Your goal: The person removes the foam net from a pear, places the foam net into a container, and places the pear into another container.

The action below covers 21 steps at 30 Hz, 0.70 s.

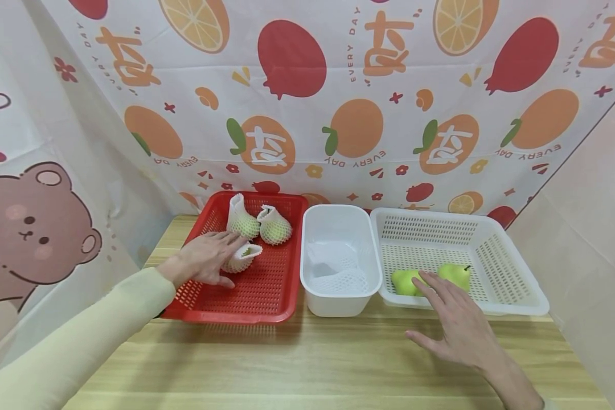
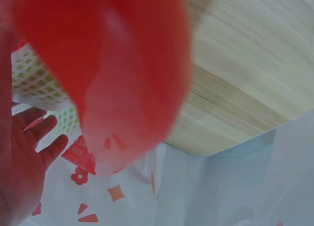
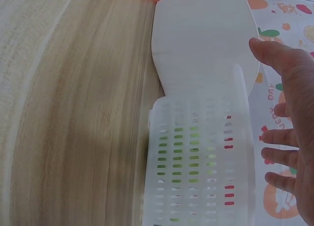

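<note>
In the head view, my left hand reaches over the red basket, its fingers extended beside a pear in a white foam net. Two more netted pears, one at the back left and one to its right, lie behind it. The left wrist view shows the same hand close to foam netting; whether it touches is unclear. My right hand hovers over the front rim of the white basket, fingers spread. Two bare green pears, left and right, lie there, partly hidden.
Between the baskets stands a white tub, with white foam netting inside. All three containers sit on a wooden table. A printed fruit curtain hangs directly behind them, and another with a bear hangs left.
</note>
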Each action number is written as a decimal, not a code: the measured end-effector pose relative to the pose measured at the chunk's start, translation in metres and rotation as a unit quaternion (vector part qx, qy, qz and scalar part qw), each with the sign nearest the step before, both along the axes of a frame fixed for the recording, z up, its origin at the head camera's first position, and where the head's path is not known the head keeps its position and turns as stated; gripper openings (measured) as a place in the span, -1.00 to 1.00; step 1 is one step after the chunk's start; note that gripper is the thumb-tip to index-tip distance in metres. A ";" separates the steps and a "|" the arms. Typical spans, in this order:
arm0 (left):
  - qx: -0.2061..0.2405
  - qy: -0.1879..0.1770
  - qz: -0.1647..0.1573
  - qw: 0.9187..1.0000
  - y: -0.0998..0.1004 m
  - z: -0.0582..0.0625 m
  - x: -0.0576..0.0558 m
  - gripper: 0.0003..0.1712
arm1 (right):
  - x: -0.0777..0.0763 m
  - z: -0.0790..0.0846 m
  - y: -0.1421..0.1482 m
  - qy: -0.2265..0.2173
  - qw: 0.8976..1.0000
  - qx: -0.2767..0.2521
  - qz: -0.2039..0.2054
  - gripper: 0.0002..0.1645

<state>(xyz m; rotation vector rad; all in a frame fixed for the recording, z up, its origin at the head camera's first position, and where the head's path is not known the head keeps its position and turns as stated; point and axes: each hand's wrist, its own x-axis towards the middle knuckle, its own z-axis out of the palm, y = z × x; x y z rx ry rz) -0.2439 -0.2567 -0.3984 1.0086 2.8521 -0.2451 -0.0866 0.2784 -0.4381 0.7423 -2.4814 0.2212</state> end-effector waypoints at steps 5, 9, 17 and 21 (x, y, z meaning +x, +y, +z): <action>-0.014 -0.011 0.000 1.000 0.003 0.004 0.003 0.34 | 0.001 -0.001 0.001 -0.007 1.000 -0.005 -0.002 0.21; -0.023 -0.007 -0.009 1.000 0.006 0.005 0.004 0.31 | 0.001 -0.001 0.001 -0.002 1.000 -0.008 0.001 0.21; -0.037 0.011 -0.029 0.999 0.009 0.002 0.002 0.22 | 0.001 0.000 0.002 0.002 1.000 -0.008 0.005 0.20; -0.036 0.022 -0.041 0.998 0.011 0.000 -0.002 0.16 | 0.001 -0.002 0.003 -0.004 1.000 -0.004 0.002 0.18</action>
